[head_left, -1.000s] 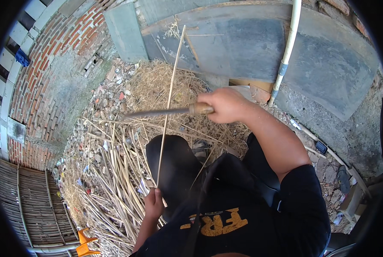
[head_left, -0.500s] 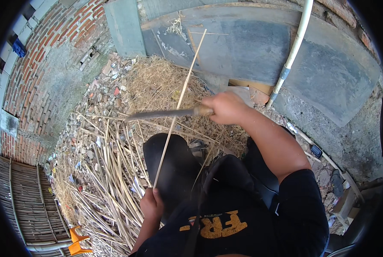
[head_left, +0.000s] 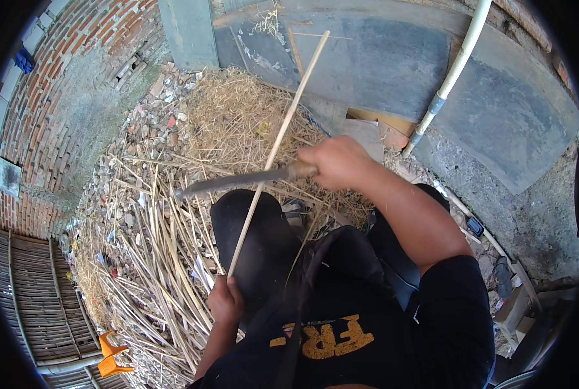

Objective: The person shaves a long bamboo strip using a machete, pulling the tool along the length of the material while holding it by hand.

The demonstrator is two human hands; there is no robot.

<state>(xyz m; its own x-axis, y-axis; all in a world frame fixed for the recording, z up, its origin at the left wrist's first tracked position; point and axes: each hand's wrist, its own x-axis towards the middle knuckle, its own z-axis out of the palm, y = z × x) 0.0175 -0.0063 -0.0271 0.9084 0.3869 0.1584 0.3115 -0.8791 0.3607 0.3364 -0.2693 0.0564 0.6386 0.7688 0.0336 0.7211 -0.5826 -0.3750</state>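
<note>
My left hand (head_left: 225, 301) is closed round the lower end of a long, thin bamboo strip (head_left: 278, 141). The pale strip slants up and away to the right, over my left knee. In my right hand (head_left: 339, 163) is the wooden handle of a long machete (head_left: 231, 182). Its dark blade points left and crosses the strip near the middle; whether the edge touches the strip I cannot tell. Beyond the blade lies a heap of pale shavings (head_left: 237, 111).
Many bamboo strips (head_left: 166, 259) lie spread over rubble to my left. Grey boards (head_left: 380, 65) lean at the far side, with a white pipe (head_left: 459, 59) in front. A brick wall (head_left: 49, 123) and a slatted bamboo panel (head_left: 33, 292) stand left, near an orange object (head_left: 111, 355).
The strip's far end has risen and shifted slightly right in view. My right hand and the machete moved a little left, and the blade's tip dropped lower. Both grips are unchanged.
</note>
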